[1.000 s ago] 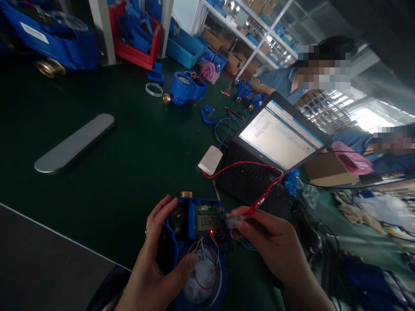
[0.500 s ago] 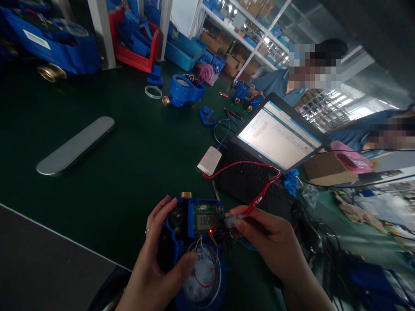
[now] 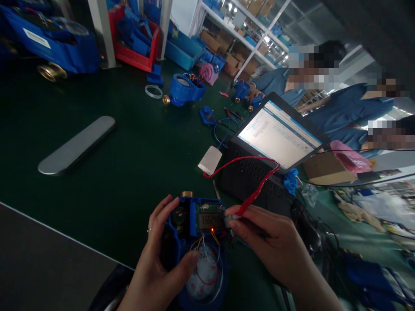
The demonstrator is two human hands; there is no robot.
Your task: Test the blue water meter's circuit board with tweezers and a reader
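My left hand (image 3: 165,259) is wrapped round the left side of a blue water meter (image 3: 175,233), its thumb over the round dial (image 3: 203,272). The meter's housing is open, showing a circuit board with a digit display (image 3: 209,220), a glowing red light and thin coloured wires. My right hand (image 3: 264,235) pinches a greyish connector (image 3: 231,219) at the end of a red-wrapped cable (image 3: 256,192). The connector sits against the board's right edge; my fingers hide whether it is plugged in. The cable's other end runs to a small white box (image 3: 210,160).
An open laptop (image 3: 256,168) stands right of the white box. A flat grey metal piece (image 3: 78,144) lies at left. Farther back are another blue meter (image 3: 184,90), a clear ring (image 3: 153,91) and a red bin (image 3: 136,56). Co-workers (image 3: 272,82) are beyond the laptop.
My right hand and the connector have moved slightly left, closer to the board. The red light on the white box no longer shows. Another person has come into sight behind the laptop.
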